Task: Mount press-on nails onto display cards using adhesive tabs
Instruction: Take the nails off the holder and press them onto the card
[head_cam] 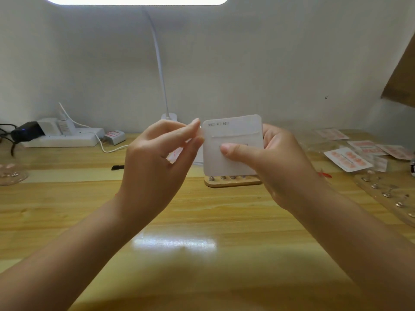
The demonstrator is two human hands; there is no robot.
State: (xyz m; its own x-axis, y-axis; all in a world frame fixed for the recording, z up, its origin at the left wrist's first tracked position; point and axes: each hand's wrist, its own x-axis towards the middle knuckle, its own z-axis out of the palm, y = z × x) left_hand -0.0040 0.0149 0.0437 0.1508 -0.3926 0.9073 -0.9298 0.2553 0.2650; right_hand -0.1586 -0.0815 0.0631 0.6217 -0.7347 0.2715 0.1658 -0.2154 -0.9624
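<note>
Above the wooden nail stand (232,181), right hand (269,158) grips card (229,151); left hand (157,158) pinches its edge.

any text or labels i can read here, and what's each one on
White card held in the right hand: a short line of dark print at its top left, too blurred to read.
Small white bottle by the power strip: red print, too small to read.
White plug block: red label, blurred.
Finished nail cards at right: print unreadable.
Nothing legible anywhere.
</note>
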